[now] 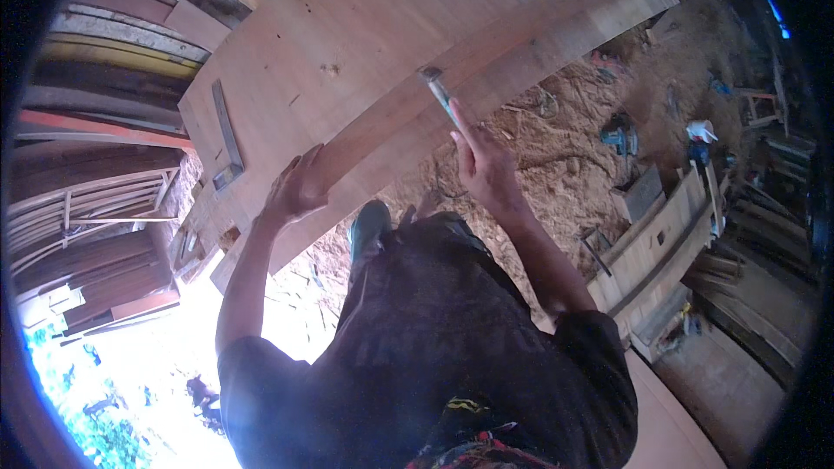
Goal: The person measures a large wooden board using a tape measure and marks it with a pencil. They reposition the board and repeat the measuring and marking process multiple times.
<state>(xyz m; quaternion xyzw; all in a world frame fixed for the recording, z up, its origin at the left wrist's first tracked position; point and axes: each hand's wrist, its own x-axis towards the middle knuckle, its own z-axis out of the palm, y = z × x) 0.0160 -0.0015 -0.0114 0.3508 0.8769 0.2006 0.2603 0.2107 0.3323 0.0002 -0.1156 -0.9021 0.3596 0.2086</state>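
A long brown wooden plank [385,126] runs diagonally from lower left to upper right along the near part of a wide plywood sheet [295,61]. My left hand [298,188] is closed on the plank's left end, with its fingers on the far side and the thumb nearer me. In my right hand [486,165] is a hammer [440,89], gripped by its pale handle. The hammer's head is over the plank, near its middle; whether it touches the wood I cannot tell.
A dark try square [228,135] lies on the plywood's left part. Stacked boards [113,78] line the left side. Wood shavings [556,148] cover the floor. A blue power tool [620,136] sits there, and a wooden workpiece [665,239] stands at the right.
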